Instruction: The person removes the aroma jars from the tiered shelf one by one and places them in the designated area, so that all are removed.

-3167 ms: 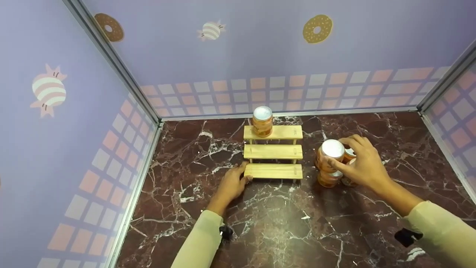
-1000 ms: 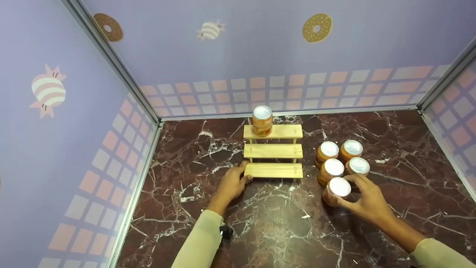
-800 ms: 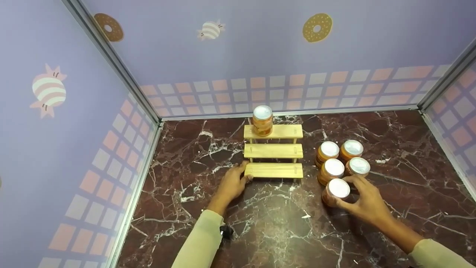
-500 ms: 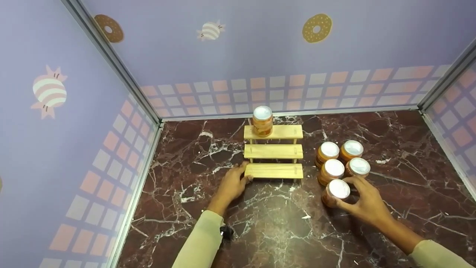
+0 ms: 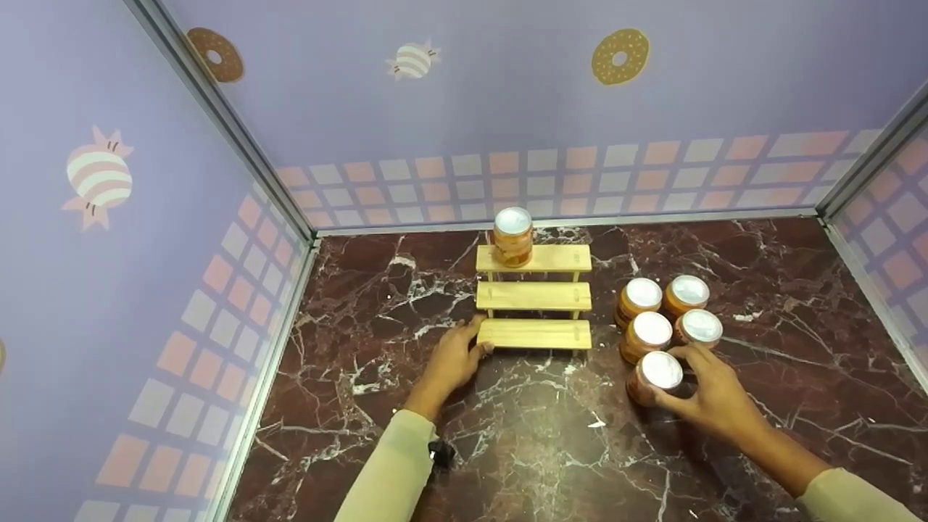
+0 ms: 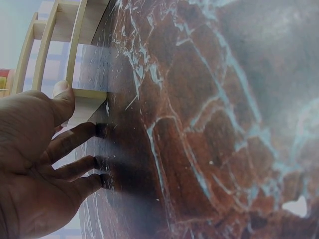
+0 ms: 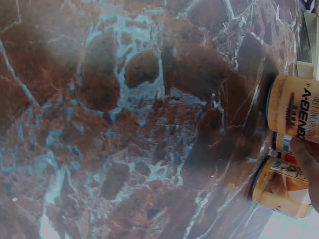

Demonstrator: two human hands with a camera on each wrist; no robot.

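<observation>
A three-step wooden display stand (image 5: 533, 296) stands mid-table, with one orange jar (image 5: 513, 239) upright at the left of its top step. My left hand (image 5: 451, 359) pinches the left end of the lowest step, thumb at the front corner. In the left wrist view the thumb lies on the wood, while other fingertips (image 6: 97, 164) reach down to the tabletop. To the right of the stand, my right hand (image 5: 714, 391) grips an upright orange jar (image 5: 645, 384) with a white lid between thumb and fingers. Lettered labels show on jars (image 7: 294, 107) in the right wrist view.
Several more jars (image 5: 647, 335) with pale lids stand close together just behind the held one. The dark marbled tabletop (image 5: 551, 449) meets purple printed walls (image 5: 507, 109) at the back and both sides.
Since the oldest frame my right hand has brought a jar forward from over the group down to its front. Over the last second little has moved; the left hand has stayed on the stand.
</observation>
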